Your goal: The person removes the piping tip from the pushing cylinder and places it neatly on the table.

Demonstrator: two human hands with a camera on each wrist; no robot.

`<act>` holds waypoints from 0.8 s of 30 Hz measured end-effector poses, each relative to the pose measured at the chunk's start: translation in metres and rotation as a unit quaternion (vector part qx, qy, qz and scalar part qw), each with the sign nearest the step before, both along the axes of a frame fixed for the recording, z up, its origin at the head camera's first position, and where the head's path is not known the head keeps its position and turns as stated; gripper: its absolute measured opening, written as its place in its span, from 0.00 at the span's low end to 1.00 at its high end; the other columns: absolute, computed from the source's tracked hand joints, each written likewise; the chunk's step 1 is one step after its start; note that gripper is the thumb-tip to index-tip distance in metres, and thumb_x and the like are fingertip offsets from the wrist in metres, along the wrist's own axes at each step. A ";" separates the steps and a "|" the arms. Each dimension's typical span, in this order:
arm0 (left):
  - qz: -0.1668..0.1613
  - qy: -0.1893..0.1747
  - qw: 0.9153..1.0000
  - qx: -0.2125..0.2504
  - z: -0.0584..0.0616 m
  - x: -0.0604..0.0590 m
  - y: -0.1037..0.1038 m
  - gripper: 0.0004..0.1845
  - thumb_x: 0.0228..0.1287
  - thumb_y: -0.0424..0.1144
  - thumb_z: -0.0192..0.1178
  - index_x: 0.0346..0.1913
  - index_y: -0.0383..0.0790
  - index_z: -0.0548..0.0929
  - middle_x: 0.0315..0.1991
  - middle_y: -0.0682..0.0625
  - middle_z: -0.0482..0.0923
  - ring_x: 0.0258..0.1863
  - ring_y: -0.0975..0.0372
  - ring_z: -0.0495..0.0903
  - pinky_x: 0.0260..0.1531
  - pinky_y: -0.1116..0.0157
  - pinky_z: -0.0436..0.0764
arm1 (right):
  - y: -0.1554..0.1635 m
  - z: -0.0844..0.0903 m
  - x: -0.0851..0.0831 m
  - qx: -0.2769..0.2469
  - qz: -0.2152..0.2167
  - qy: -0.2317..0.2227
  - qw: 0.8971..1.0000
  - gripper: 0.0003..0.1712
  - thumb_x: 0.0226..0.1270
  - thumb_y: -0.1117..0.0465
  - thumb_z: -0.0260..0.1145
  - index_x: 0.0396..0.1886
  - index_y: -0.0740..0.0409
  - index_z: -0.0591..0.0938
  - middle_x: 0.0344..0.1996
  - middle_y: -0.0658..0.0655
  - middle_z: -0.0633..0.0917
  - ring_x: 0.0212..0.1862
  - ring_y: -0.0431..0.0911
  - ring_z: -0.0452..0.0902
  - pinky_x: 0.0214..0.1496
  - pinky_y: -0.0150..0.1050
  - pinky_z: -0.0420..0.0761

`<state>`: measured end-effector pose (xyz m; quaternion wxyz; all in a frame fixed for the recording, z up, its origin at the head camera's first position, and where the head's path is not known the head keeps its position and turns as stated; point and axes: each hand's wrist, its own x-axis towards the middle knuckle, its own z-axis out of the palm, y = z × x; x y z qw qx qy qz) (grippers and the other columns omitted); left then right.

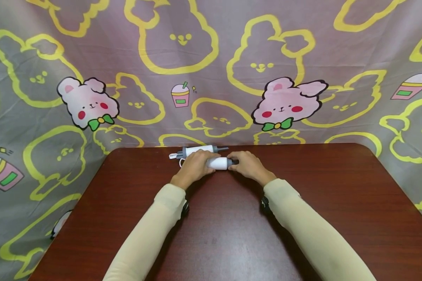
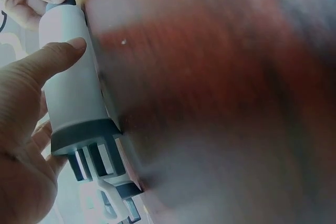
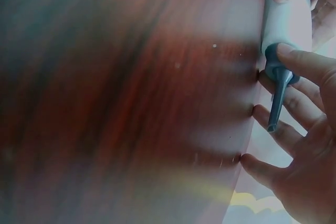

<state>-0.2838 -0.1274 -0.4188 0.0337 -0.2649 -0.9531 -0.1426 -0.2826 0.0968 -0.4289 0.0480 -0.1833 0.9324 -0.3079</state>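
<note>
Clearly, the biggest thing is the dark red-brown table (image 1: pixel 232 234), smooth and a little glossy, filling the lower half of the frame before a soft printed cloth (image 1: pixel 211 58) with yellow rabbit outlines. At the far middle of the table both hands meet on a white pump (image 1: pixel 219 163), a smooth plastic cylinder lying sideways. The left hand (image 1: pixel 193 167) curls around its body, thumb pressed on the barrel near the ribbed grey collar. The right hand (image 1: pixel 249 166) pinches the grey nozzle end (image 3: pixel 276 90), which is thin and tapered. I judge the body should be held firm while the nozzle is worked gently and straight. A second similar pump (image 1: pixel 198 150) lies just behind.
</note>
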 end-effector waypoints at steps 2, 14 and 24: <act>-0.001 0.001 1.000 0.000 0.000 0.000 0.000 0.29 0.60 0.41 0.79 0.65 0.52 0.85 0.59 0.50 0.87 0.59 0.51 0.83 0.60 0.50 0.81 | 0.000 0.000 0.000 -0.003 0.003 -0.002 1.000 0.23 0.69 0.59 0.75 0.63 0.57 0.85 0.59 0.60 0.88 0.62 0.55 0.84 0.65 0.56 0.80; -0.006 0.007 1.000 0.006 0.002 0.002 -0.002 0.29 0.60 0.42 0.79 0.65 0.53 0.86 0.58 0.50 0.88 0.57 0.51 0.84 0.58 0.51 0.82 | 0.003 -0.001 0.002 -0.038 0.016 0.008 0.999 0.21 0.68 0.62 0.75 0.60 0.60 0.86 0.57 0.63 0.89 0.60 0.56 0.85 0.64 0.53 0.81; -0.010 0.003 1.000 0.015 0.006 0.007 -0.001 0.29 0.60 0.43 0.78 0.65 0.55 0.85 0.58 0.51 0.87 0.58 0.53 0.84 0.59 0.51 0.81 | 0.008 0.002 0.006 -0.080 0.022 0.011 0.997 0.19 0.67 0.64 0.75 0.57 0.62 0.86 0.55 0.64 0.89 0.59 0.57 0.85 0.64 0.54 0.82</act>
